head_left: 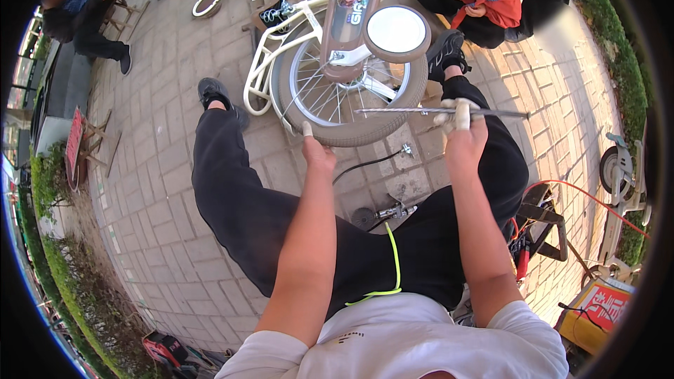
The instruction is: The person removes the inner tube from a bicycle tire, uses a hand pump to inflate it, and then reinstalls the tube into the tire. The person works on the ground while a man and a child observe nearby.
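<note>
Laid over on the brick paving (168, 189), the spoked wheel (330, 98) is held in the cream frame (314, 21) of a tipped bicycle. At the wheel's near edge the tyre (372, 132) is touched by the left hand (318, 149), a white-covered fingertip set on the rubber; whether anything is pinched cannot be told, the remaining fingers being hidden. Over the wheel's near right side a slim metal rod (400, 109) is pointed, gripped by the right hand (461, 121) with fingers curled about it; whether one rod or more is held cannot be told.

On the wheel's far right a small white-faced wheel (397, 29) is mounted, and between the two a brown guard (351, 21) is seen. Nearer than the wheel, a black hose (365, 162) is stretched on the bricks, a metal tool (394, 212) left beyond it, towards the lap. Far right of the wheel, a red top (502, 10) is worn by a seated person; far left, a white U-shaped piece (210, 1) is laid down.
</note>
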Action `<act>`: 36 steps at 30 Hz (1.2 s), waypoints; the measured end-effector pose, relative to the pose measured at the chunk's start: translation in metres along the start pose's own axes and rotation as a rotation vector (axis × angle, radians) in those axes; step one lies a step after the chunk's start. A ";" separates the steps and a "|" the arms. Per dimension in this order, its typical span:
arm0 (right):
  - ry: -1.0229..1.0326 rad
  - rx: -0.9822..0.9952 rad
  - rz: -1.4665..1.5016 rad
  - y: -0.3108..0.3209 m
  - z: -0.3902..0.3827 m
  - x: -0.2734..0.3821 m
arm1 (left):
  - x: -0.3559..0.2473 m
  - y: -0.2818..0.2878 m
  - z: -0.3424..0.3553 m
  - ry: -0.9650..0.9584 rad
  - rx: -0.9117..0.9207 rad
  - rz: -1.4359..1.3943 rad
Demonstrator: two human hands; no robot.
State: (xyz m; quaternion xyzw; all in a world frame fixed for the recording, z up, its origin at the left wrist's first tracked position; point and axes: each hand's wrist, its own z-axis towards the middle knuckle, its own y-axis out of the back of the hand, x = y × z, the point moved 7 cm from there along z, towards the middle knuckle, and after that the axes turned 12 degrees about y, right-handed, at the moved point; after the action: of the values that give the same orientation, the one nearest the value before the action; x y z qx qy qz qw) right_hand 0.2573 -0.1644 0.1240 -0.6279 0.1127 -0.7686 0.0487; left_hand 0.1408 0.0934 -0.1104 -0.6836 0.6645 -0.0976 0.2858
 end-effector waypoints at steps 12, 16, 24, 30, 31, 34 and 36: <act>-0.320 0.272 -0.117 -0.037 0.075 -0.080 | 0.012 -0.017 -0.023 0.078 -0.096 0.205; -0.356 0.335 -0.132 -0.042 0.084 -0.091 | 0.014 -0.025 -0.036 0.106 -0.090 0.251; -0.540 0.394 -0.196 -0.045 0.097 -0.117 | 0.016 -0.032 -0.044 0.120 -0.057 0.248; -0.553 0.445 -0.216 -0.058 0.093 -0.112 | 0.017 -0.030 -0.042 0.128 -0.049 0.208; -0.539 0.454 -0.213 -0.063 0.091 -0.108 | 0.017 -0.028 -0.039 0.132 -0.053 0.192; -0.474 0.484 -0.205 -0.071 0.088 -0.094 | 0.016 -0.027 -0.034 0.140 -0.038 0.112; -0.400 0.510 -0.202 -0.075 0.086 -0.084 | 0.018 -0.026 -0.035 0.149 -0.047 0.083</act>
State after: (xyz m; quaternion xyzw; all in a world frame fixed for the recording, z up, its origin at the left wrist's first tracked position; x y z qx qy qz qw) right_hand 0.3631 -0.0833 0.0776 -0.7420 -0.1576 -0.6344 0.1489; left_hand 0.1468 0.0658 -0.0729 -0.6529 0.7136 -0.1208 0.2234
